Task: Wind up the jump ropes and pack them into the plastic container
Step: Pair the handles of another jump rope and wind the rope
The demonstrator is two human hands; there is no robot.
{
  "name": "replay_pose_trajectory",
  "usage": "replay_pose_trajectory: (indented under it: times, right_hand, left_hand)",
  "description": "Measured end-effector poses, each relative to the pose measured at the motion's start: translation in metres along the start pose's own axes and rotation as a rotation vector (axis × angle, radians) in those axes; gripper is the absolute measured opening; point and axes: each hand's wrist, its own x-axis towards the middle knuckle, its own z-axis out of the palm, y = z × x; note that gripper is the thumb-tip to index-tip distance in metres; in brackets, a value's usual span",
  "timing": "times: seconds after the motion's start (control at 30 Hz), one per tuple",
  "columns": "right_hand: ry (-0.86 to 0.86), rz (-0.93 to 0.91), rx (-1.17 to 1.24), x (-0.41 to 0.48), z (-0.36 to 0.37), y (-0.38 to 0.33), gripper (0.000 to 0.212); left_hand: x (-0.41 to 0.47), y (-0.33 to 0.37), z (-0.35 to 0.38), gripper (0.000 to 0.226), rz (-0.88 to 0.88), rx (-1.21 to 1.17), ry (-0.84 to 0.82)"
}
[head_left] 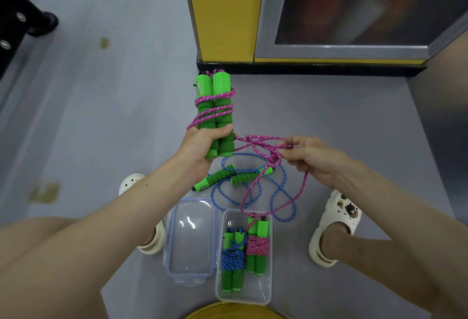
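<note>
**Pink rope partly wound, two bundles already in the box**

Head view:
- Left hand (202, 141) is clenched round the lower end of a pair of green foam handles (215, 105), held side by side, upright, above the floor (101, 116).
- Pink rope (263, 145) makes a few loose turns round the middle of that pair. The rest runs off to the right.
- Right hand (311, 159) pinches a bunch of pink loops between thumb and fingertips (285, 150). Its other fingers are curled loosely.
- Pink slack hangs from the right hand in a long loop, down to about the far rim of the container.
- Blue rope (278, 192) lies unwound on the floor between the feet. Its two green handles (215, 176) lie flat, near each other, just beyond the lid.
- Clear plastic container (253, 290) sits open on the floor close to the person. Inside it: a blue-wound bundle (234, 259) on the left and a pink-wound bundle (257, 245) on the right, side by side and touching.
- Clear lid (190, 237) lies flat just left of the container, edges about touching.
- White clogs (339, 217) sit either side of the lot. A yellow cabinet (225, 14) stands ahead.
</note>
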Motion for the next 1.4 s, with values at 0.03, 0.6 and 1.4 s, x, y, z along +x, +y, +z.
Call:
replay_pose_trajectory:
  times: [0.03, 0.6, 1.4]
  right_hand:
    - [-0.007, -0.001, -0.022, -0.001, 0.001, -0.001, 0.018]
    - [0.218, -0.04, -0.284, -0.001, -0.029, 0.008, 0.017]
    - [0.064, 0.015, -0.269, -0.009, -0.048, 0.011, 0.013]
  left_hand:
    - [0.0, 0.0, -0.001, 0.018, 0.004, 0.003, 0.001]
    - [0.022, 0.01, -0.028, 0.017, 0.028, 0.02, 0.218]
    - [0.032, 0.005, -0.041, 0.022, -0.001, 0.104, 0.436]
